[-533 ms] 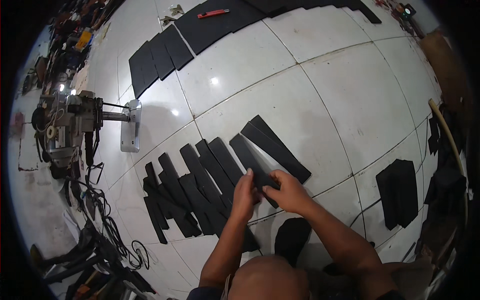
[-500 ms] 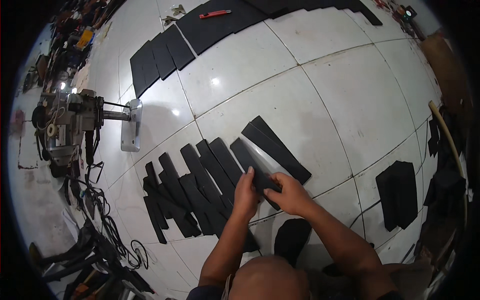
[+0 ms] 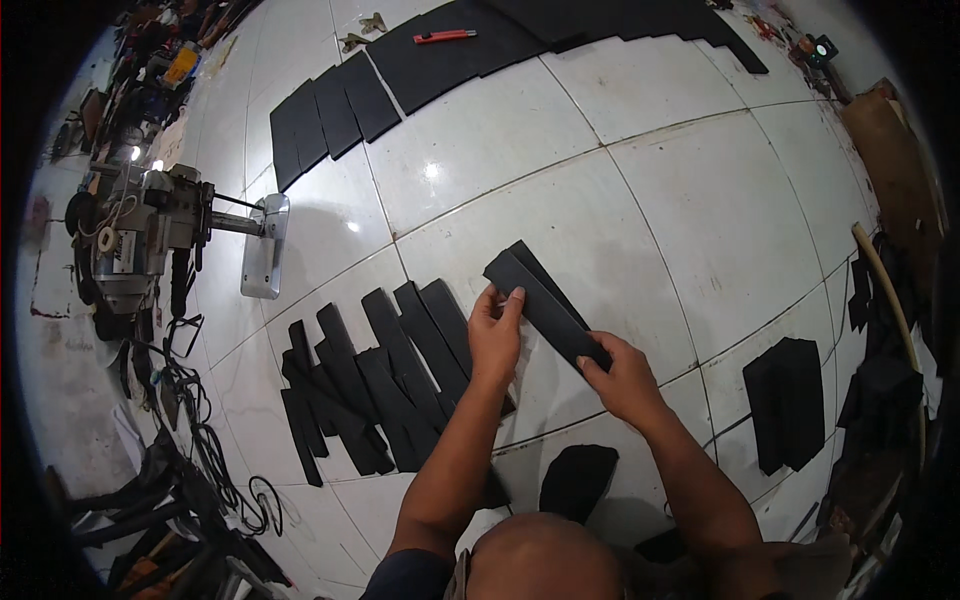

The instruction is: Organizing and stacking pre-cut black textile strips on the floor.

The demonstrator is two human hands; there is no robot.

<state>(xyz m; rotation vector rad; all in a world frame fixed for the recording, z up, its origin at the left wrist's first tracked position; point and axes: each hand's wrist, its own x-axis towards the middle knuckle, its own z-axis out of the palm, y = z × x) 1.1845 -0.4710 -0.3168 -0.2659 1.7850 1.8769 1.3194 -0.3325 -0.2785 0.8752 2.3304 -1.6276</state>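
A flat black strip slants between my two hands, its far end up to the left. My left hand is closed on the strip's left edge near the far end, thumb on top. At the near end my right hand pinches it, thumb and fingers on either side. Under or just behind it, another black strip shows along the far side; whether the two touch, I cannot tell. To the left of my left arm, several similar strips lie side by side and overlapping on the white tiles.
Dark panels spread across the far floor, with a red box cutter on them and small metal clips beside them. On the left lies a motorised machine with a metal base plate, near cables. A black stack sits right.
Both hands have moved the held strip right and away from me, from beside the left row to over the right-hand strips. My left hand has slid nearer its far end.
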